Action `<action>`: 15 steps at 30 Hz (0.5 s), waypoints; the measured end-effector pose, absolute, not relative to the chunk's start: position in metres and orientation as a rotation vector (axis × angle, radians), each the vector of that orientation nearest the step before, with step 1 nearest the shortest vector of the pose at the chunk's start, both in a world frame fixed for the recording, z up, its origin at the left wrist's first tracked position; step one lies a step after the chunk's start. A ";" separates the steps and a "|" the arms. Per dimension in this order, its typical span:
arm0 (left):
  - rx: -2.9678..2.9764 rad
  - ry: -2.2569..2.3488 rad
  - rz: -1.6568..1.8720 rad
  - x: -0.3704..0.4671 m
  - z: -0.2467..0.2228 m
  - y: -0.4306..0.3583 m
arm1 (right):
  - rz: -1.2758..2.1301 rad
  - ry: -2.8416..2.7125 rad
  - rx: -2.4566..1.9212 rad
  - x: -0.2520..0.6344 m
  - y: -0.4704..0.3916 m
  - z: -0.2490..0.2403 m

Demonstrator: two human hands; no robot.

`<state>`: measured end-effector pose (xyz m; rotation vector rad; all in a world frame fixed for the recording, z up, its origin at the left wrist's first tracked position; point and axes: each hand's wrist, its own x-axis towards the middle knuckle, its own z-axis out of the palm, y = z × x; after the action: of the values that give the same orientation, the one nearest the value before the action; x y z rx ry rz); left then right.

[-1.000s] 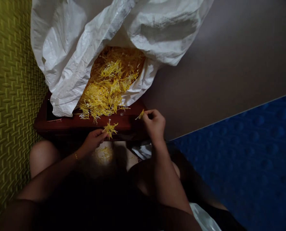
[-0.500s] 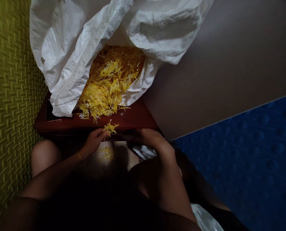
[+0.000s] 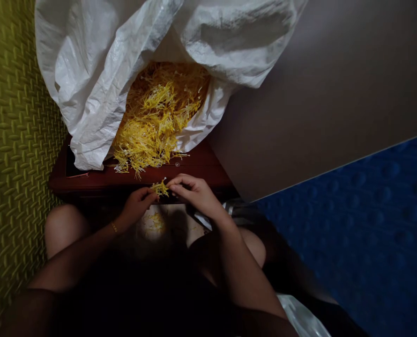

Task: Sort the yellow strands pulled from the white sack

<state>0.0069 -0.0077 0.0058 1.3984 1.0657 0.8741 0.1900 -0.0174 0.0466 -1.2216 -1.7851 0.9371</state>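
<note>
My left hand (image 3: pixel 138 205) pinches a small bunch of yellow strands (image 3: pixel 160 188) just in front of the red-brown table edge. Coming in from the right, my right hand (image 3: pixel 191 189) has its thumb and forefinger closed at the right side of that bunch. Behind both hands, a large heap of yellow strands (image 3: pixel 152 126) with pale tips spills from the mouth of a white woven sack (image 3: pixel 99 98) onto the red-brown tabletop (image 3: pixel 201 166).
Yellow strands (image 3: pixel 155 221) lie lower down between my knees. A dark flat object (image 3: pixel 75 166) rests by the sack's left corner. A grey-brown panel (image 3: pixel 317 103) stands at the right, beside blue matting (image 3: pixel 370 210). Yellow textured matting (image 3: pixel 15 140) is at the left.
My right hand has moved up and left from below the table edge to the bunch in my left hand. My left hand has barely moved. The view has shifted slightly.
</note>
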 end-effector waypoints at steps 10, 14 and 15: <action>1.742 1.237 0.981 0.001 0.007 -0.010 | 0.238 -2.001 -1.116 0.172 -0.024 0.047; 1.851 1.226 0.949 0.001 0.008 -0.013 | 0.150 -2.133 -1.149 0.168 -0.023 0.044; 1.875 1.216 0.944 0.001 0.008 -0.014 | 0.163 -2.090 -1.162 0.168 -0.022 0.043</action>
<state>0.0006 -0.0137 0.0081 1.8747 1.2158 0.9439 0.1677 -0.0220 0.0425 -1.1624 -2.0898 0.1627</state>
